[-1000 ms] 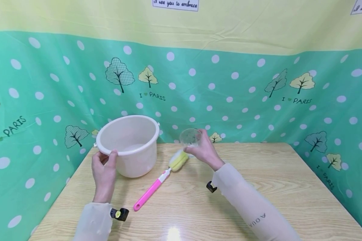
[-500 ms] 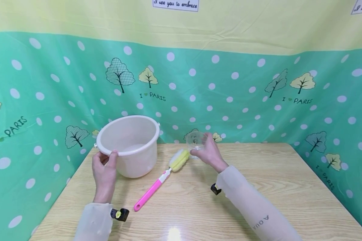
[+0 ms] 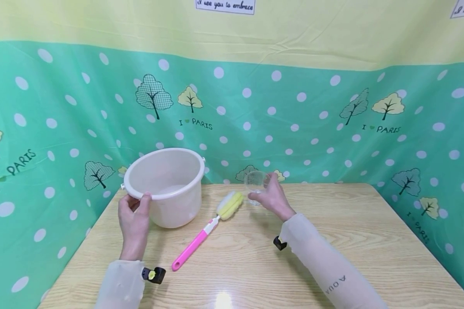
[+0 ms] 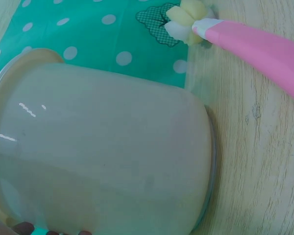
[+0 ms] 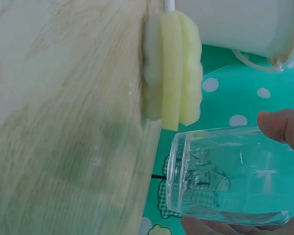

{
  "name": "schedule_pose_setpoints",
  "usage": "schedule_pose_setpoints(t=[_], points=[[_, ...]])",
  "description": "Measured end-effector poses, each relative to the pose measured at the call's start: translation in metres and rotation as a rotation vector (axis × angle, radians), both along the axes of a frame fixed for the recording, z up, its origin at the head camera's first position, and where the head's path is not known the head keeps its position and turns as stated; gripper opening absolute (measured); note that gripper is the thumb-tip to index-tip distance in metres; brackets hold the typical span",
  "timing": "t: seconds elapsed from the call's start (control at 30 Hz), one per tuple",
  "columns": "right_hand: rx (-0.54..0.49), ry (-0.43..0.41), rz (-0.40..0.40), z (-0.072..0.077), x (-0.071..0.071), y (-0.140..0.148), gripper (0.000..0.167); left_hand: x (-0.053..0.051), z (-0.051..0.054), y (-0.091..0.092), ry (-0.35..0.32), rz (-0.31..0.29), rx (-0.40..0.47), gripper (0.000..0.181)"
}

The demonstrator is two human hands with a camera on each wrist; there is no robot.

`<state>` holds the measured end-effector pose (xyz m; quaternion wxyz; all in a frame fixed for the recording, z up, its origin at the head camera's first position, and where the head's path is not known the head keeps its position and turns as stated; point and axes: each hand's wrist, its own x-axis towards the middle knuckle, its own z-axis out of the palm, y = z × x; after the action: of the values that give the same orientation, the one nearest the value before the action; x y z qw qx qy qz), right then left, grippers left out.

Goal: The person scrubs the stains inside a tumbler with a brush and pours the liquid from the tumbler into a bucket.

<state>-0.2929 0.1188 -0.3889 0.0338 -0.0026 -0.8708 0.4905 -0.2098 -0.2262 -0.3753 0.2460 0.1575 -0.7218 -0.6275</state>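
My left hand (image 3: 134,221) pinches the near left rim of a white plastic bucket (image 3: 178,210), thumb on the outside top of the rim. In the left wrist view the bucket wall (image 4: 103,142) fills much of the picture and only fingertips show at the bottom. A clear drinking glass (image 3: 256,183) is gripped by my right hand (image 3: 272,199), thumb on one side and fingers round the other. The right wrist view shows the glass's thick base low by the table; whether it touches cannot be told. Between bucket and glass lies a sponge bottle brush (image 3: 211,225) with a pink handle.
The wooden table (image 3: 332,223) extends to the right and front. A green and yellow printed cloth (image 3: 290,107) hangs close behind and on both sides. The brush's yellow and white sponge head (image 5: 174,68) lies just beside the glass.
My right hand has moved right and slightly down with the glass, away from the brush's sponge head. The left hand, bucket and brush have stayed in place.
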Motion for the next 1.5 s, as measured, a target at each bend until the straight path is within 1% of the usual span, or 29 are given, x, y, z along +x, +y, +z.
schedule_pose_setpoints(t=[0.23,0.57,0.77,1.27,1.5], points=[[0.007,-0.025,-0.017,-0.007,-0.004,0.007,0.101,0.0,0.0,0.0,-0.003,-0.002,-0.008,0.063],[-0.014,-0.053,-0.036,-0.015,-0.006,0.014,0.104,0.0,-0.001,0.0,0.002,0.0,-0.011,0.063],[0.002,-0.053,-0.037,-0.02,-0.008,0.017,0.099,0.0,0.0,0.0,0.002,0.005,-0.01,0.062],[0.038,-0.039,-0.038,-0.024,-0.011,0.018,0.096,0.001,0.0,0.0,-0.004,-0.003,-0.006,0.063],[0.042,-0.064,-0.048,-0.025,-0.012,0.018,0.096,0.001,0.0,-0.001,0.011,0.001,0.005,0.06]])
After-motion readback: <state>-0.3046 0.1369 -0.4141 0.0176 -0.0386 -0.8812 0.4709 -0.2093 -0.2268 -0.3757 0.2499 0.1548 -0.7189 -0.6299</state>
